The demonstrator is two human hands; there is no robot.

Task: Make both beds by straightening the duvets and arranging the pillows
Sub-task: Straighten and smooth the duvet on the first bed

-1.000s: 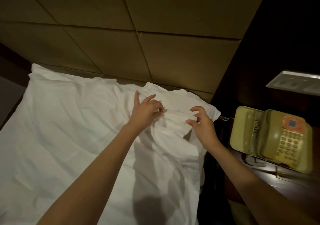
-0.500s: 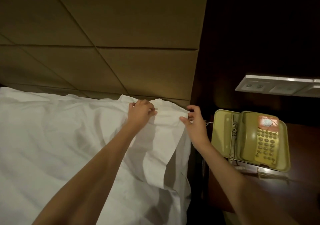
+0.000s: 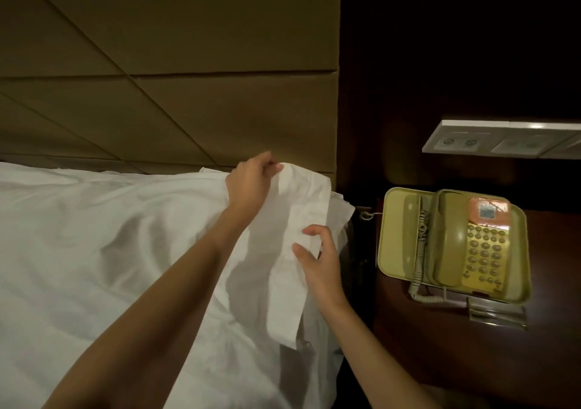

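Observation:
A white duvet [image 3: 94,251] covers the bed from the left edge to the bed's right side. My left hand [image 3: 251,182] grips its top right corner and holds it lifted near the padded headboard [image 3: 188,109]. A folded flap of the fabric [image 3: 289,282] hangs down from that corner. My right hand [image 3: 317,257] pinches the flap's right edge lower down, fingers curled. No pillow shows in this view.
A dark wooden nightstand [image 3: 440,361] stands right of the bed and carries a yellow-green telephone [image 3: 452,242] with a coiled cord. A white switch panel [image 3: 503,139] sits on the dark wall above it. A narrow dark gap separates bed and nightstand.
My left hand has raised the duvet corner toward the headboard. My right hand has dropped from the corner's edge to a lower spot on the hanging flap.

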